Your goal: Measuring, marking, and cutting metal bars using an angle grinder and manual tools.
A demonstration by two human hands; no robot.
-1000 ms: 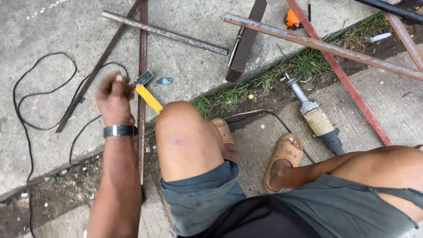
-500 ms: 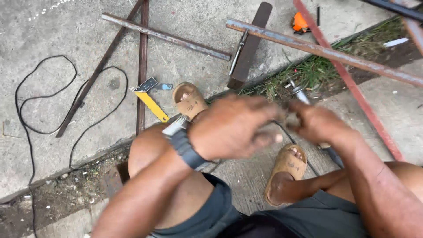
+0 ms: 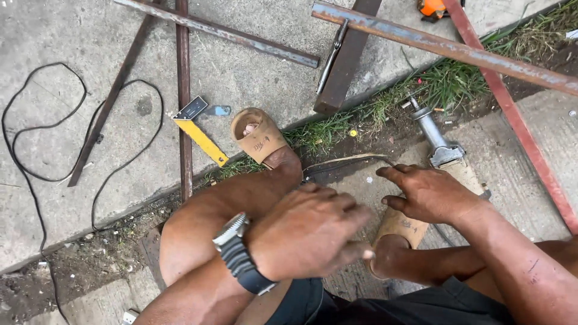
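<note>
My left hand (image 3: 310, 232), with a dark wristwatch (image 3: 238, 253) on the wrist, hovers above my left shin, fingers stretched out and holding nothing. My right hand (image 3: 430, 192) is palm down with fingers apart, right over the rear body of an angle grinder (image 3: 436, 141) that lies on the ground by the grass strip. Whether the palm touches the grinder is hidden. A yellow-handled try square (image 3: 201, 138) lies on the concrete beside a rusty steel bar (image 3: 183, 120), left of my sandalled left foot (image 3: 259, 138). My right foot's sandal (image 3: 400, 225) sits under the right hand.
Several rusty steel bars and angle irons (image 3: 433, 42) lie crossed on the concrete slab. A black cable (image 3: 36, 174) loops at the left. A dark flat bar (image 3: 349, 60) with a tool on it lies at the top. An orange tool (image 3: 432, 7) sits at the top edge.
My left hand left the yellow try square on the concrete and came across to my legs. My left foot stepped forward onto the slab. Both hands have since dropped lower and parted.
</note>
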